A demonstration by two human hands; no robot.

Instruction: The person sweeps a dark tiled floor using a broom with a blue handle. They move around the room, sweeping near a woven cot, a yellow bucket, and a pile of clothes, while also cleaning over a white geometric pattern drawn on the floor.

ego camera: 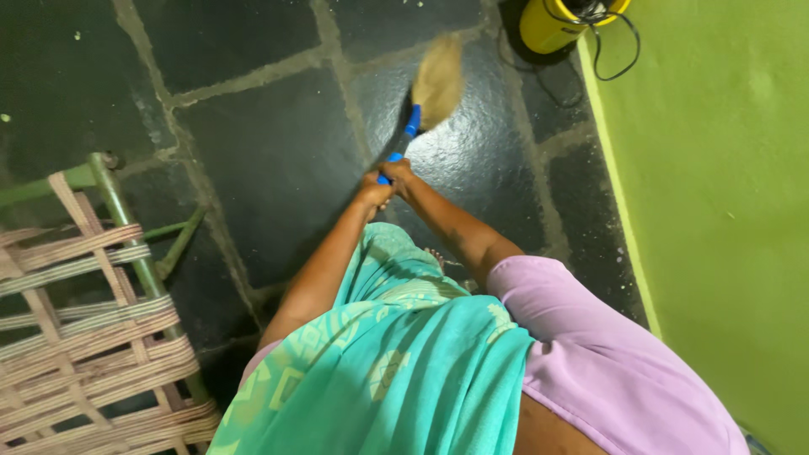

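Sweeping in hand: left hand (pixel 373 192) and right hand (pixel 399 171) both clasp the blue handle of the broom (pixel 436 80), its bristles on the stone floor (pixel 270 143) at 12 o'clock. Next stroke likely needs firm grip, steady pull.

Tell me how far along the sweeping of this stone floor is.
Done: the dark stone floor near the woven cot looks mostly free of debris, though that could be just how it lies. In hand: the left hand and right hand grip the blue-handled broom, bristles blurred. Left: pale specks at the top left and the corner by the yellow container.
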